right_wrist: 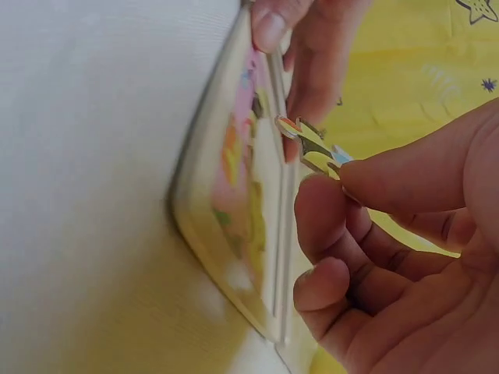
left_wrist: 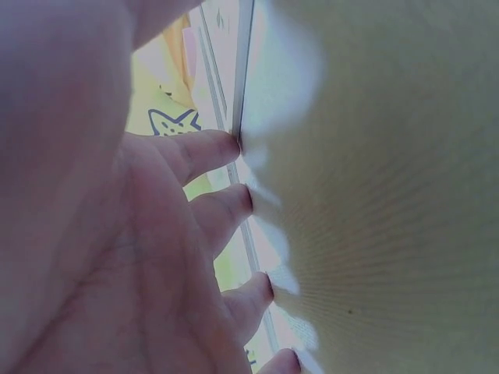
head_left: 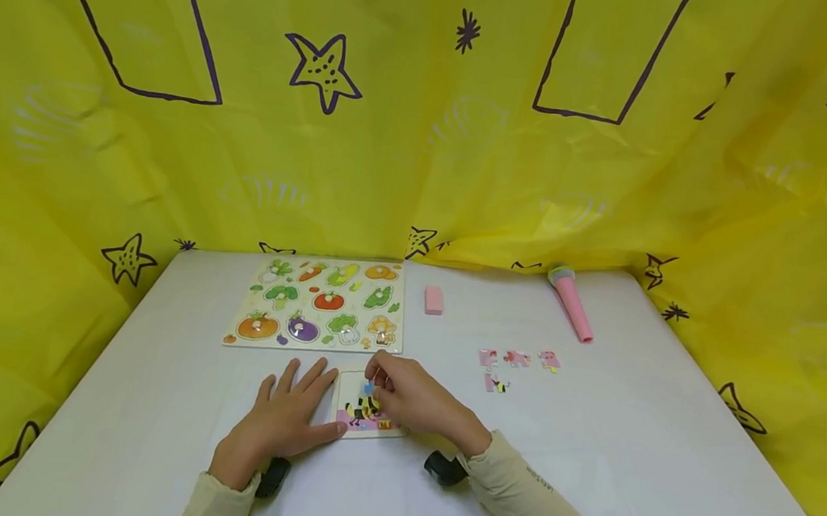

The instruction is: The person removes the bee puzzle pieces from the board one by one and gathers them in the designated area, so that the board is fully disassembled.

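Observation:
A small puzzle board [head_left: 369,433] with a pale frame lies near the front of the table, its lower part filled with pink, black and yellow pieces. My right hand [head_left: 417,400] is over its right side, thumb and index finger pinching a puzzle piece [right_wrist: 316,152] of yellow, black and light blue. In the right wrist view the piece is held clear of the board [right_wrist: 204,234]. My left hand [head_left: 283,418] lies spread on the table, its thumb touching the board's lower left edge. The left wrist view shows its fingers [left_wrist: 226,210] with their tips on the table.
Behind the hands lies a vegetable peg board [head_left: 312,346]. A pink block [head_left: 434,300] stands right of it, and a pink microphone [head_left: 573,307] lies at the back right. Several loose puzzle pieces [head_left: 517,358] lie on the table to the right.

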Tool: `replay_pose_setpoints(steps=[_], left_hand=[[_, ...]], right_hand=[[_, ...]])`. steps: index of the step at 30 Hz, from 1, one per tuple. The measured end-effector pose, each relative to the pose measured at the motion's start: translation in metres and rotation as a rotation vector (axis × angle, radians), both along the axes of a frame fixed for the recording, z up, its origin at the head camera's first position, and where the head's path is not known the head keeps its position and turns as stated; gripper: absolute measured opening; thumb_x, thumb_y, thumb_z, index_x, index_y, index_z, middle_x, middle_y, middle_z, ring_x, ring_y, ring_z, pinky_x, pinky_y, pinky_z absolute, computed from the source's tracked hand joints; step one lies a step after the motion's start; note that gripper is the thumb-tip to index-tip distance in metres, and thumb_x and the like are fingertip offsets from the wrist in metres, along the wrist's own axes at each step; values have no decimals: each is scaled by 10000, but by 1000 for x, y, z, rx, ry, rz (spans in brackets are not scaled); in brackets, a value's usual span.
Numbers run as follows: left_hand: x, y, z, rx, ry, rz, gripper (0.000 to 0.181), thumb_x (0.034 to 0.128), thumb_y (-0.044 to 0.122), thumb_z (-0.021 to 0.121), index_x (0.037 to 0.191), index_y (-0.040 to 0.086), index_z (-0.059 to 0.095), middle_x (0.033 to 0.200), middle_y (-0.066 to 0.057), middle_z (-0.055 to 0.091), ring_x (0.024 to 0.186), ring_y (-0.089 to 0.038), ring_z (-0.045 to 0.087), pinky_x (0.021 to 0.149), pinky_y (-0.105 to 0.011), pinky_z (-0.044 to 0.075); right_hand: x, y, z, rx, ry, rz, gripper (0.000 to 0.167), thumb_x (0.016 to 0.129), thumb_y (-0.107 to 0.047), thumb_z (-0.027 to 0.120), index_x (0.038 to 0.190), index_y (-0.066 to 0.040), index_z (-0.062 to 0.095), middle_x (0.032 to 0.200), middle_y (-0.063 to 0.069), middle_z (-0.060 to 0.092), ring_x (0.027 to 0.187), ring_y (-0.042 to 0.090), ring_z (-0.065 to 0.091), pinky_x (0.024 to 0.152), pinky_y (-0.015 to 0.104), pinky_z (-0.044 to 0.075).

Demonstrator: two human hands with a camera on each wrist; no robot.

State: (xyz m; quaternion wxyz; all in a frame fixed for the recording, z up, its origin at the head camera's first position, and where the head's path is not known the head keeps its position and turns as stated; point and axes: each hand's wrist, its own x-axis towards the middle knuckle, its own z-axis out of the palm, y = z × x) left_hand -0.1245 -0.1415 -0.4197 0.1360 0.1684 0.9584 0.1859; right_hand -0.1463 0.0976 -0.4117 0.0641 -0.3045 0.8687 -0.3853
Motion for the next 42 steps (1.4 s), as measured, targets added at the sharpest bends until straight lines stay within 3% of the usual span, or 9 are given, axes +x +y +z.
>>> replay_pose_setpoints(steps=[12,19,27,33,42], left_hand=[[0,-1,-2,-13,4,0,897,946,560,748,1641,95,424,1747,-167,263,1581,-548,112,1202,-775,70],[2,0,-2,23,10,-11,950,919,579,775,1639,72,419,1745,-174,264,1579,-552,116,1202,-771,77],[1,1,-1,26,1,-12,971,914,594,770,1647,74,403,1751,-174,247,1581,-557,93,1204,-769,59],[2,0,-4,19,-6,-14,975,916,601,764,1650,75,397,1752,-173,243,1582,-556,90,1206,-768,57],[1,-1,-2,7,-1,-12,978,915,597,770,1650,73,396,1751,-178,243,1580,-560,91,1204,-772,53]], right_hand=[[1,36,6,-48,-21,-80,145,1039,26,620,1177,7,663,841,5,642,720,127,556,657,270,485],[8,74,2,-52,-72,-174,134,1041,15,628,1171,4,662,843,-11,670,647,129,613,624,276,524],[10,126,4,-107,-52,-250,116,1035,8,629,1149,-4,652,867,27,681,673,219,646,622,298,539],[5,162,5,-147,-112,-312,144,1019,46,613,1157,23,646,887,92,685,722,304,682,685,365,594],[-7,192,4,-92,-125,-345,149,1013,46,617,1155,29,659,873,78,679,736,251,662,687,325,557]])
